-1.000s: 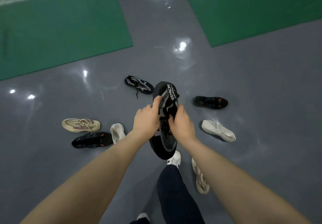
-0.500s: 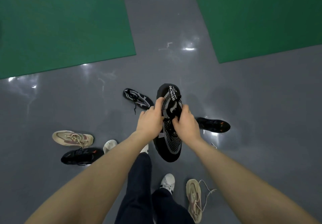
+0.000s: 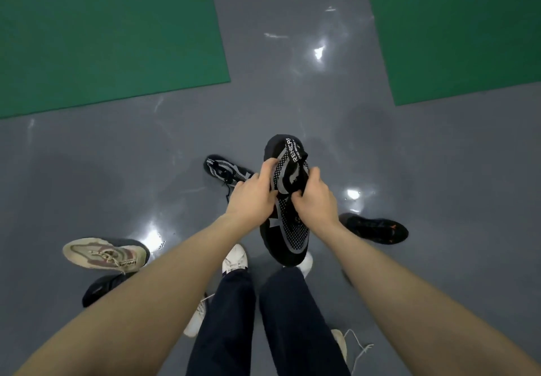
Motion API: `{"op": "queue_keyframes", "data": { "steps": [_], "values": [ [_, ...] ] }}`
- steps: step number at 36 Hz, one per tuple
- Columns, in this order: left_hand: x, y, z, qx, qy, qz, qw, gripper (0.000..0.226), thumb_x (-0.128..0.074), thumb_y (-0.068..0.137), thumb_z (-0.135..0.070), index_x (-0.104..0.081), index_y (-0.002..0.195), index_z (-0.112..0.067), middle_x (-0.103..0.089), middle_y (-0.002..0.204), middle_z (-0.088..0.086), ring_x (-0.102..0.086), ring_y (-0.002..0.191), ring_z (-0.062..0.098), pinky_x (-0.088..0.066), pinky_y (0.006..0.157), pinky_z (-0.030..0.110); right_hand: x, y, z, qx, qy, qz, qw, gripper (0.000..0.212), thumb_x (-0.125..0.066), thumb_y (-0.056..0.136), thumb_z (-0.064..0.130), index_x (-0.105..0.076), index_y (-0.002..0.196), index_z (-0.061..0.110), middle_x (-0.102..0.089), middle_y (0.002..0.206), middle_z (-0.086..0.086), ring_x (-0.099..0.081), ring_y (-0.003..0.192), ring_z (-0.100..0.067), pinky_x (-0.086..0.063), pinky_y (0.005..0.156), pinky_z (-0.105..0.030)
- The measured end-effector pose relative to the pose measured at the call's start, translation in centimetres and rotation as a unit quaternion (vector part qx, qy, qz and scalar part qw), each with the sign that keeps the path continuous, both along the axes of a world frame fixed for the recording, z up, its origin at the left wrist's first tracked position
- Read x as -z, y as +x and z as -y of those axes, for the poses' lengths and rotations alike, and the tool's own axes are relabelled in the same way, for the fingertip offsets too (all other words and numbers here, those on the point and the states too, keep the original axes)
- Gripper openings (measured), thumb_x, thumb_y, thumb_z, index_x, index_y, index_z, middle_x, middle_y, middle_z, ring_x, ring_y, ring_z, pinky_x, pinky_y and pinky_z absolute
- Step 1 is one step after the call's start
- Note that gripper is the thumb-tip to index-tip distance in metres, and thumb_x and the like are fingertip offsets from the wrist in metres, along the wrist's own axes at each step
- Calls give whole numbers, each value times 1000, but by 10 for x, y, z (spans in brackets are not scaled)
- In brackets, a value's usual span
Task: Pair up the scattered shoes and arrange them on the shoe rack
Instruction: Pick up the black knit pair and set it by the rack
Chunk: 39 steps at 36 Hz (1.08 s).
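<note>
I hold a black and grey mesh shoe (image 3: 288, 229) in the air in front of me, heel end away from me. My left hand (image 3: 253, 198) grips its left side and my right hand (image 3: 316, 200) grips its right side near the opening. Its matching black and grey shoe (image 3: 225, 169) lies on the grey floor just beyond my left hand. No shoe rack is in view.
A black shoe with orange marks (image 3: 377, 229) lies right of my hands. A beige sneaker (image 3: 104, 254) and a black shoe (image 3: 101, 288) lie at the left. A white shoe (image 3: 196, 321) and a beige laced shoe (image 3: 341, 343) lie by my legs. Green mats (image 3: 102, 30) cover the far floor.
I have stepped forward, so the floor shoes slid down and toward me in the view. Both hands keep their hold on the mesh shoe. The white shoe at the right has left the view.
</note>
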<state>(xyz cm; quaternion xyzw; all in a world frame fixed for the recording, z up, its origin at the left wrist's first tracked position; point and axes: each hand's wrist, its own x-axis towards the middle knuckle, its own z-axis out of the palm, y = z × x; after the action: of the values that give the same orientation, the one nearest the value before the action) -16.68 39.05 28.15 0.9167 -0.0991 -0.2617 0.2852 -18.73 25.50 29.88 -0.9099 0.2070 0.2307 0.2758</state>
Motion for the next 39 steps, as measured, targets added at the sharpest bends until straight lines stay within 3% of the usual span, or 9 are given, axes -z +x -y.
{"op": "queue_keyframes", "data": {
  "steps": [5,11,16,21,23,26,30,37,39],
  "values": [
    [57,15,-7,12,19,-32,999,50,-43,94,-18,-23,140,-20,-59,106,9,-58,90,32,-45,84,41,56,19,6,-23,-6,-29,999,20,-48,85,8,-34,100,12,-59,92,-9,-60,81,-33,-50,68,-44],
    [128,34,-14,-104,59,-110,987,31,-43,97,-27,-39,123,-12,-56,119,8,-57,100,30,-46,81,39,129,41,11,-32,1,-45,998,21,-47,85,8,-32,99,15,-59,90,-9,-61,79,-33,-51,69,-49],
    [202,43,-18,-248,91,-194,945,44,-49,94,-36,-38,123,-5,-51,125,14,-53,112,33,-46,91,46,197,53,5,-31,7,-60,998,22,-48,85,9,-31,98,16,-59,88,-7,-60,76,-30,-51,67,-48],
    [281,54,-25,-421,74,-266,864,61,-52,93,-39,-26,130,1,-50,129,19,-52,115,36,-47,88,44,265,61,0,-30,24,-57,998,22,-50,86,11,-32,98,18,-58,85,-3,-59,73,-23,-51,63,-41],
    [306,56,-28,-455,76,-260,848,67,-53,92,-38,-20,135,1,-44,135,21,-49,119,38,-45,92,46,288,63,-1,-31,22,-51,998,22,-51,85,13,-34,98,17,-59,87,-3,-59,74,-23,-51,64,-42],
    [335,54,-31,-447,110,-220,860,78,-55,92,-37,-9,145,-2,-31,144,19,-42,127,38,-39,97,50,317,62,-2,-50,12,-41,998,22,-52,85,16,-33,97,18,-58,85,-1,-58,72,-23,-49,64,-39],
    [360,49,-32,-422,120,-175,881,86,-59,91,-33,-1,148,-5,-32,143,19,-43,125,38,-40,98,51,341,59,-1,-66,3,-33,997,23,-52,85,16,-31,96,19,-55,78,4,-55,66,-19,-44,59,-34],
    [371,56,-31,-442,76,-139,883,51,-51,88,3,-27,132,-2,-32,128,19,-57,92,39,-49,77,44,354,65,-5,-78,-2,-25,997,22,-52,85,16,-35,99,17,-59,85,0,-60,72,-24,-50,66,-41],
    [365,57,-33,-420,75,-132,895,54,-47,85,9,-28,134,-3,-33,126,18,-56,91,39,-48,79,43,349,67,-6,-79,-1,-25,997,21,-51,86,16,-36,100,15,-60,86,-1,-60,73,-25,-51,67,-43]
  ]
}}
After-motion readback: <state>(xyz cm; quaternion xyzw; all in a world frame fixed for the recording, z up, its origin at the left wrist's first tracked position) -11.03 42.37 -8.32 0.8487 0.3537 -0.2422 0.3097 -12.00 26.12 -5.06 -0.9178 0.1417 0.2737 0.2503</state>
